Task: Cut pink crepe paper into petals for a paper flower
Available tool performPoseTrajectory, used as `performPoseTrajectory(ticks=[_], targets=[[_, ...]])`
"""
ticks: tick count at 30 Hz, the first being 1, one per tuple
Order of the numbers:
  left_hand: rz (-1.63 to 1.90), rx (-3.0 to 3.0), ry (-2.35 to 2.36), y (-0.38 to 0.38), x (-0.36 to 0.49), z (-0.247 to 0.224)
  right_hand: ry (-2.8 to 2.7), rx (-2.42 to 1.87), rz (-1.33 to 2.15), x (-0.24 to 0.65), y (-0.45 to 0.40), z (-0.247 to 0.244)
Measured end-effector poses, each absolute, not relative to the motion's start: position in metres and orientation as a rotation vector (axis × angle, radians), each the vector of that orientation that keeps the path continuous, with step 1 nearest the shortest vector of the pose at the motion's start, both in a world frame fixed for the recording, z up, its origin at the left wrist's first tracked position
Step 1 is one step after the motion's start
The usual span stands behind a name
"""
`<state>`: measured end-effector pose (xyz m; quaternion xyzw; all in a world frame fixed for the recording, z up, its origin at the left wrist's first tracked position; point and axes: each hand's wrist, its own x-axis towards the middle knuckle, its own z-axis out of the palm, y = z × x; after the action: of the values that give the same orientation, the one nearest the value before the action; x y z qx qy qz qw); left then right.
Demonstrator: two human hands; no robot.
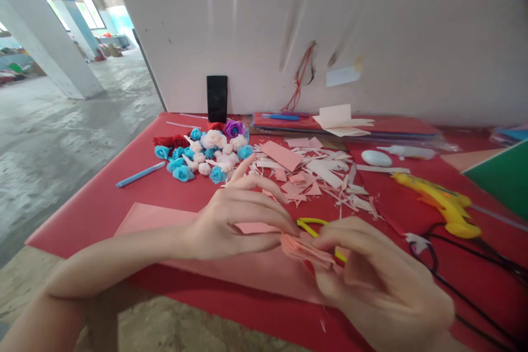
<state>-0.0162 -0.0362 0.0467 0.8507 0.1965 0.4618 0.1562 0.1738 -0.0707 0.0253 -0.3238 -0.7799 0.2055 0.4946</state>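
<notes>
Between my two hands is a small stack of folded pink crepe-like paper (305,250), layered at its near edge. My left hand (243,214) pinches its left end between thumb and fingertips, with one finger raised. The right end is gripped by my right hand (383,280), thumb below and fingers above. Yellow handles (311,222), looking like those of scissors, show just behind the paper and by my right fingers. Whether they lie on the table or hang from my right hand, I cannot tell. Under both hands lies a large pink paper sheet (247,280).
Paper roses (181,172) in blue, white, red and purple cluster at the back left, near a phone (216,99) leaning on the wall. Paper scraps (325,173) cover the middle. At right lie a yellow glue gun (441,203) with black cords and a white mouse-shaped object (376,158).
</notes>
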Motion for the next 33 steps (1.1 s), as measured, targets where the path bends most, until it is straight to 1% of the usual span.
performPoseTrajectory(ticks=[4, 7, 10, 15, 19, 23, 30, 33], targets=[[1.253, 2.066, 0.649, -0.042, -0.011, 0.041, -1.819, -0.824, 0.601, 0.168, -0.069, 0.027], [1.137, 1.752, 0.721, -0.046, -0.007, 0.038, -1.713, -0.944, 0.763, 0.163, -0.07, 0.031], [1.051, 1.56, 0.774, -0.048, -0.004, 0.037, -1.584, -1.063, 0.963, 0.16, -0.071, 0.035], [1.016, 1.522, 0.761, -0.045, -0.004, 0.04, -1.339, -1.193, 1.399, 0.16, -0.068, 0.039], [1.03, 1.641, 0.73, -0.041, -0.01, 0.047, -1.226, -1.194, 1.558, 0.161, -0.067, 0.041], [1.048, 1.855, 0.775, -0.038, -0.013, 0.051, -1.37, -1.255, 1.478, 0.16, -0.066, 0.041], [1.285, 2.21, 0.618, -0.035, -0.012, 0.047, -1.759, -1.146, 1.082, 0.16, -0.064, 0.034], [1.342, 2.333, 0.539, -0.034, -0.013, 0.047, -1.932, -1.03, 0.831, 0.16, -0.065, 0.034]])
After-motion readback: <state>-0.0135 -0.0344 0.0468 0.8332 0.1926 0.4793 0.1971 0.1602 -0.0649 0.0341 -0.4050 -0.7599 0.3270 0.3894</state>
